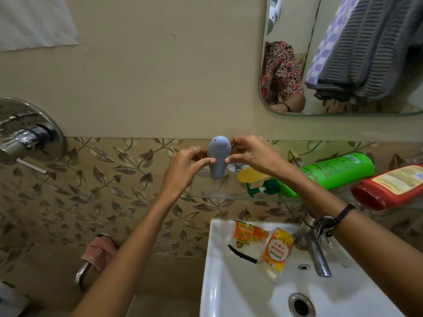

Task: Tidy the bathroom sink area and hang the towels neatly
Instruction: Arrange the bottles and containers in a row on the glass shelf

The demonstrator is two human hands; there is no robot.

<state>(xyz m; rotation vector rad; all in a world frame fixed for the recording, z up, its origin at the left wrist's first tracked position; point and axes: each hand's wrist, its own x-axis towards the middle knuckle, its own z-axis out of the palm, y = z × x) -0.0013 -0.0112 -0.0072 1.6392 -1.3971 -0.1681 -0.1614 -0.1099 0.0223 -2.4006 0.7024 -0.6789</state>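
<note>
**Both hands on grey holder at glass shelf, sink items unsorted**

Far left: a chrome shower mixer [27,136] is mounted on the wall. Below it, a pink checked towel [98,250] is draped over a chrome bar [82,272], bunched rather than spread flat.

Centre: both forearms extend up and forward from the lower edge of view, converging at the tiled band of the wall. The left hand [183,167] and the right hand [249,154] are closed on 1 object, a grey bulb-shaped holder [218,159] with small pink marks near its top. Each hand grips a side of it, thumbs pointing inward across its front, fingers curled behind. The holder is upright, its narrow base at the left end of the glass shelf [229,195]. The left hand wears a ring; the right wrist carries dark bands.

Right of centre: on the shelf, a green pump bottle [329,172] lies on its side, nozzle toward the holder, with a red bottle [389,186] lying beside it.

Below: the white sink [229,282] holds an orange scrub pad packet [246,234], an orange sachet [275,250] and a thin black item I cannot identify. The chrome tap [317,255] stands at the rim.

Upper right: the mirror [286,24] reflects a grey ribbed towel and a purple patterned towel hanging.
</note>
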